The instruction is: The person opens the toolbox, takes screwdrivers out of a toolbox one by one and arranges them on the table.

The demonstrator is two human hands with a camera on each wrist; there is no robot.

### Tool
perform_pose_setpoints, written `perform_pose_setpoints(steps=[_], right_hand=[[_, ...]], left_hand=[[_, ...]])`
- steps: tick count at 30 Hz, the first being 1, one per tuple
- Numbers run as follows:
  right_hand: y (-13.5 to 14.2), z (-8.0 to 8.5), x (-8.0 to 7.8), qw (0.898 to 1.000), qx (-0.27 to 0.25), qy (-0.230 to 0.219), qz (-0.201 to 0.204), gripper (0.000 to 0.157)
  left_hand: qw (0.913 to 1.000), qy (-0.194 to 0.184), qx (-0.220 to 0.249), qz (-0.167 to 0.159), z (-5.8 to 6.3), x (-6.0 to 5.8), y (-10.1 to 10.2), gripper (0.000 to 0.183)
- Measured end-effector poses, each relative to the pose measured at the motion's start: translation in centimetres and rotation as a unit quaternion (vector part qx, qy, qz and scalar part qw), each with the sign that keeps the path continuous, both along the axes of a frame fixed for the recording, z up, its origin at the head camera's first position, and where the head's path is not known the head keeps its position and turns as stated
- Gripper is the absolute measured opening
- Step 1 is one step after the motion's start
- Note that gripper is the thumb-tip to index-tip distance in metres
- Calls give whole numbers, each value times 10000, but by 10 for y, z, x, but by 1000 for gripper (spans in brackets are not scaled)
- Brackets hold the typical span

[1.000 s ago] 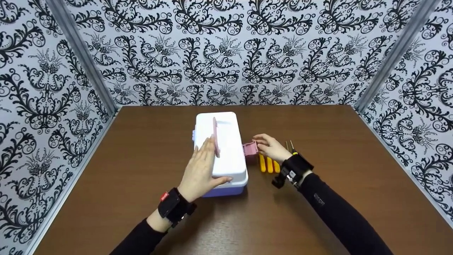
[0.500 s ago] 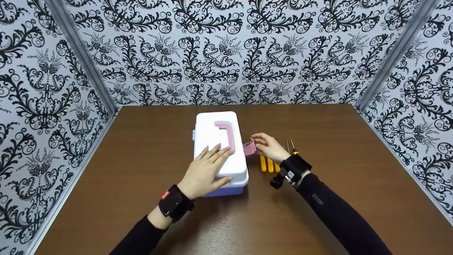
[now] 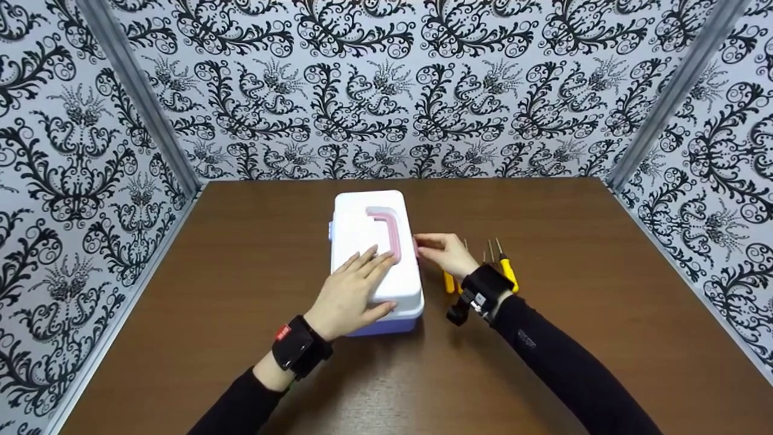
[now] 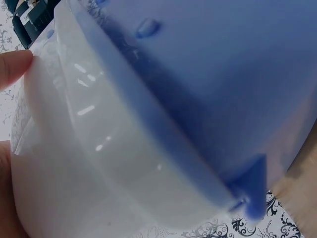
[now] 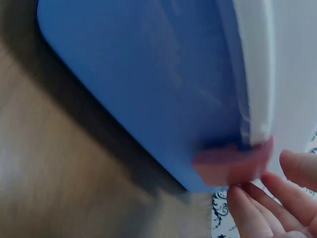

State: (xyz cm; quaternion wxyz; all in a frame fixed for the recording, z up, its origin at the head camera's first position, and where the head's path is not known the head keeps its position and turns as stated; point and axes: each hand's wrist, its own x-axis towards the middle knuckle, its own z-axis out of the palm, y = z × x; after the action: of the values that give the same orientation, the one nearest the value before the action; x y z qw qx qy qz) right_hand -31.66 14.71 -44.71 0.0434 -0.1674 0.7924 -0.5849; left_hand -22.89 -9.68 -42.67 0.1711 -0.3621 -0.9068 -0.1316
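A box with a white lid [image 3: 359, 220] and a blue-violet base [image 3: 386, 327] stands lengthwise on the table. Its pink handle [image 3: 393, 234] lies folded down on the lid. My left hand [image 3: 345, 297] rests on the near part of the lid with fingers spread, fingertips by the handle's near end. At the box's right side, my right hand [image 3: 445, 252] touches the pink latch [image 5: 233, 166], pressing with its fingertips from outside. The latch sits against the rim of the lid [image 5: 257, 74]. In the head view the right fingers cover most of the latch.
Several screwdrivers with yellow handles lie right of the box, partly hidden under my right hand and wrist; one screwdriver [image 3: 508, 273] shows fully. A blue hinge piece [image 3: 330, 230] juts from the box's left side. Patterned walls [image 3: 386, 90] enclose the brown table [image 3: 253, 241].
The pink handle has tipped from upright to flat on the lid, the left hand shifting with it. My right hand has moved left, swinging the sticking-out latch up against the box.
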Motion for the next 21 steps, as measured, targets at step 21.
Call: perform_pose_setpoints(steps=[21], right_hand=[[-8, -5, -3, 9729, -1125, -2002, -254, 40]], left_hand=[[9994, 337, 17, 23, -5, 0, 0, 72]])
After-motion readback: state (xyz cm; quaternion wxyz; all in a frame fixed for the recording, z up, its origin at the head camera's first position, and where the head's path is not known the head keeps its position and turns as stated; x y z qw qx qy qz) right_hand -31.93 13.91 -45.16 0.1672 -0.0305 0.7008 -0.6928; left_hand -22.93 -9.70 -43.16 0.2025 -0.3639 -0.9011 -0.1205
